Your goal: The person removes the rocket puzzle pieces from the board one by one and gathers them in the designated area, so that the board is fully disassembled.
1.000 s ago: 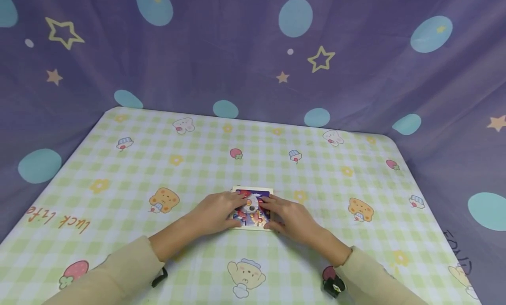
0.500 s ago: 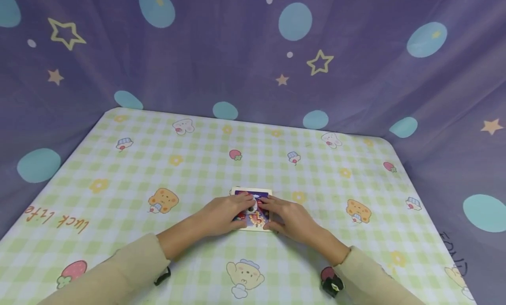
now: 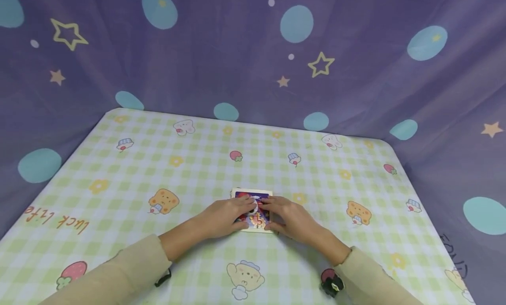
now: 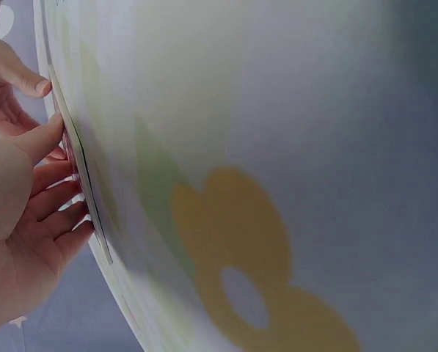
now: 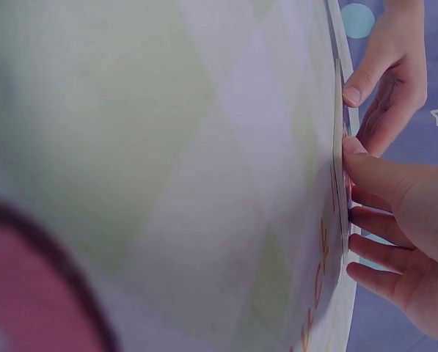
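Left hand (image 3: 226, 217) at nine o'clock, right hand (image 3: 293, 217) at three, fingers extended, are touching the puzzle (image 3: 258, 219); even pressure is probably serving best.

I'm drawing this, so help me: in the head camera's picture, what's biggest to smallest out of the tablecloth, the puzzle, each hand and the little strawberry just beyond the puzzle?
1. Tablecloth
2. Puzzle, left hand and right hand: too close to rank, and the hands partly cover the puzzle
3. Strawberry
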`<state>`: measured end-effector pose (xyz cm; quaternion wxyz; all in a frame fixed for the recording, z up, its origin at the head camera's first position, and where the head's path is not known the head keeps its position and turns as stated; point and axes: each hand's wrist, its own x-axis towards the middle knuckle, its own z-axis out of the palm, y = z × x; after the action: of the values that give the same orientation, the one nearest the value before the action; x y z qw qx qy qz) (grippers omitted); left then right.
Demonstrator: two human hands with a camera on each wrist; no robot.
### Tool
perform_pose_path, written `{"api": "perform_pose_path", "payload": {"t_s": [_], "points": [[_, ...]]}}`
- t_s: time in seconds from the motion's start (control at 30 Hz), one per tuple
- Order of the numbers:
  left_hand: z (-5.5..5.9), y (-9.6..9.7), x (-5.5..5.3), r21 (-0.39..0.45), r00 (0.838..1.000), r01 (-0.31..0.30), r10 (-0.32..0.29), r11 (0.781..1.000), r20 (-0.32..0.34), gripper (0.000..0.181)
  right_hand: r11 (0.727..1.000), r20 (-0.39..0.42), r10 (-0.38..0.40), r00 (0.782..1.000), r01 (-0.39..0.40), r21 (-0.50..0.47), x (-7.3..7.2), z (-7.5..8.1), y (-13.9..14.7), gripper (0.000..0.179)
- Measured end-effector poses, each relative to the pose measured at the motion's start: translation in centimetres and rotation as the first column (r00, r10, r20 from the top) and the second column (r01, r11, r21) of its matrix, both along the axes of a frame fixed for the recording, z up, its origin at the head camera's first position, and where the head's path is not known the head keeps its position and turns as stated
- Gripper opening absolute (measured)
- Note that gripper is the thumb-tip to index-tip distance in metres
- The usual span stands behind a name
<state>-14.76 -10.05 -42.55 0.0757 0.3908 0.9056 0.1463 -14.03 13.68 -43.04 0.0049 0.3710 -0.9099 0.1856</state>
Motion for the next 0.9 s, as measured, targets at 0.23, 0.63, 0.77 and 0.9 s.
{"api": "perform_pose_path", "payload": {"t_s": [0.23,0.63,0.77,0.9], "points": [[-0.2,0.1,0.0,0.02,1.0,0.019,-0.019,1.0,-0.022,0.053,0.999,-0.036,-0.032,0.999,0.031,-0.014,-0.9,0.2,-0.5,0.032],[0.0,0.3,0.2,-0.006,1.0,0.007,-0.007,1.0,-0.014,0.054,0.997,0.017,-0.082,0.997,0.082,0.002,-2.7,0.0,-0.6,0.037],[-0.1,0.2,0.2,0.0,1.0,-0.01,0.01,1.0,0.004,0.053,0.996,0.019,-0.085,0.996,0.085,-0.008,-3.1,0.1,-0.7,0.037],[-0.2,0.1,0.3,0.011,0.999,-0.027,0.027,1.0,0.019,0.054,0.996,0.003,-0.092,0.996,0.092,-0.019,-3.3,0.2,-1.0,0.032]]}}
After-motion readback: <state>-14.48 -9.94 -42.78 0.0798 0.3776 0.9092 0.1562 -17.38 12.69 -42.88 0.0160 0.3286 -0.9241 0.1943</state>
